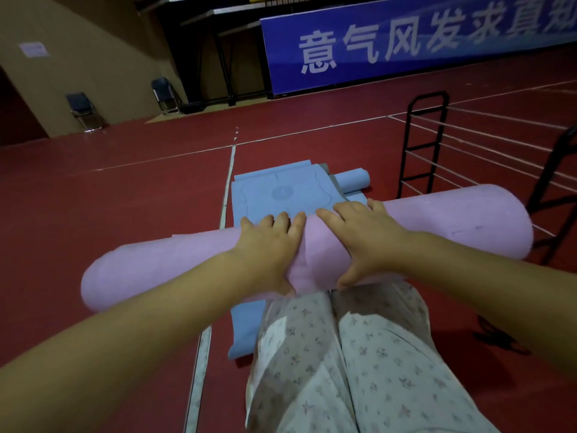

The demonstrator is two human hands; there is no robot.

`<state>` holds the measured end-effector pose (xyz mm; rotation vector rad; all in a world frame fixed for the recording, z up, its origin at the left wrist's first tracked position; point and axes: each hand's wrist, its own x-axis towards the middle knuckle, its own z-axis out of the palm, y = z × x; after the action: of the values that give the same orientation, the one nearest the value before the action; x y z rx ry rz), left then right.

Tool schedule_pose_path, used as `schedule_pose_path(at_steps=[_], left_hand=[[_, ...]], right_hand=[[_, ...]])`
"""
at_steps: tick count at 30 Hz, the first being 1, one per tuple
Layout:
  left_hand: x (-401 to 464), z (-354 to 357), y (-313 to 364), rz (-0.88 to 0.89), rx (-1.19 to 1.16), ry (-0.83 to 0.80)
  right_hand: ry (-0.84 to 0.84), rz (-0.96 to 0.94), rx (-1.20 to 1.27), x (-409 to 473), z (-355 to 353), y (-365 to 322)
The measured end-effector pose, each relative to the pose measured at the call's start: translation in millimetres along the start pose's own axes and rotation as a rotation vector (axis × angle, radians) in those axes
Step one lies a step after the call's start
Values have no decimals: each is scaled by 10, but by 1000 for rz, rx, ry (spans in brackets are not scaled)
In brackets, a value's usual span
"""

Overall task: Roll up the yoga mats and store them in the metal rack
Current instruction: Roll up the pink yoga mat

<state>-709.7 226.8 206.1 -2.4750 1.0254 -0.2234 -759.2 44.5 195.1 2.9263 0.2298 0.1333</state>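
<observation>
A rolled pink yoga mat (pixel 452 220) lies crosswise over my lap, its right end higher than its left. My left hand (pixel 268 248) and my right hand (pixel 362 239) both grip its middle, fingers over the top and thumbs underneath. Beneath and beyond it a blue yoga mat (pixel 281 192) lies flat on the red floor, and a rolled blue mat (pixel 352 179) rests at its far right corner. The black metal rack (pixel 424 142) with white horizontal bars stands to the right, close to the pink roll's right end.
My legs in pale patterned trousers (pixel 343 354) are under the roll. A white floor line (pixel 228 179) runs along the blue mat's left edge. Two folding chairs (pixel 84 110) stand by the far wall, and a blue banner (pixel 406 42) hangs at the back.
</observation>
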Motion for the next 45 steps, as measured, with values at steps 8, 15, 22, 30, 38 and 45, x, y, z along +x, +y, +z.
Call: schedule_pose_path(at_steps=[8, 15, 22, 30, 38, 45], left_hand=[[-40, 83, -52, 26, 8, 206], [-684, 128, 302, 77, -4, 390], [-828, 226, 454, 50, -35, 357], [-85, -163, -230, 152, -481, -251], [418, 122, -763, 53, -1092, -590], [414, 139, -732, -8, -1266, -626]], right_hand=[[115, 71, -27, -139, -18, -92], [339, 17, -46, -772, 213, -315], [312, -61, -55, -829, 293, -363], [5, -91, 91, -256, -91, 0], [783, 231, 581, -472, 481, -24], [724, 1002, 1918, -131, 555, 266]])
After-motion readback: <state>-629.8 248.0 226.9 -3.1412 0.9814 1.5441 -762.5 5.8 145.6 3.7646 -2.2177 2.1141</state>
